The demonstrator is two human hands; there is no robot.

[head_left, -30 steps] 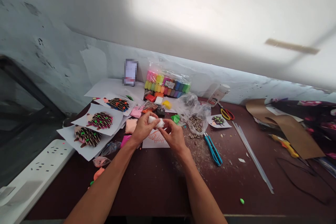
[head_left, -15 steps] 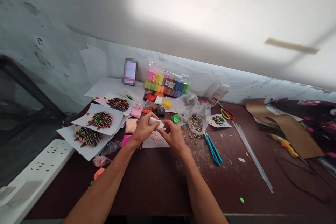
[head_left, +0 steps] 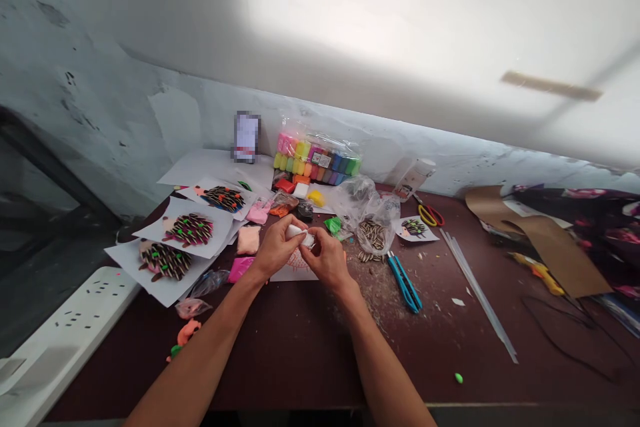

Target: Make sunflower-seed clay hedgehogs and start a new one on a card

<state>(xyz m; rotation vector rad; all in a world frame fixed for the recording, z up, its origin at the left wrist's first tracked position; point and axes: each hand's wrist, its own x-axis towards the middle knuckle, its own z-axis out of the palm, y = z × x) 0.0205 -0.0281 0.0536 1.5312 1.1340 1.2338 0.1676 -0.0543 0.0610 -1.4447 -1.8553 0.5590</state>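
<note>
My left hand [head_left: 277, 247] and my right hand [head_left: 327, 259] meet over the middle of the table, fingers closed on a small packet of white modelling clay [head_left: 294, 231]. The left fingers wrap its left end, while the right fingertips pinch the wrinkled right end. Under both hands lies a white sheet with an orange drawing [head_left: 297, 265], partly covered by them. Beside my left hand are a peach clay block [head_left: 248, 239] and a magenta packet [head_left: 241, 269]. A plastic bag of striped sunflower seeds [head_left: 373, 235] sits beyond my right hand.
Paper sheets bearing seed-covered hedgehog figures [head_left: 193, 232] lie left, near a white power strip [head_left: 95, 307]. A bag of coloured clays [head_left: 317, 160] leans on the wall. To the right are a blue cutter [head_left: 405, 283], scissors [head_left: 430, 215], glue sticks [head_left: 477, 293] and a yellow glue gun [head_left: 540, 273].
The right fingers have shifted slightly on the white packet, and both hands stay together over the drawing. The whole view has moved a little.
</note>
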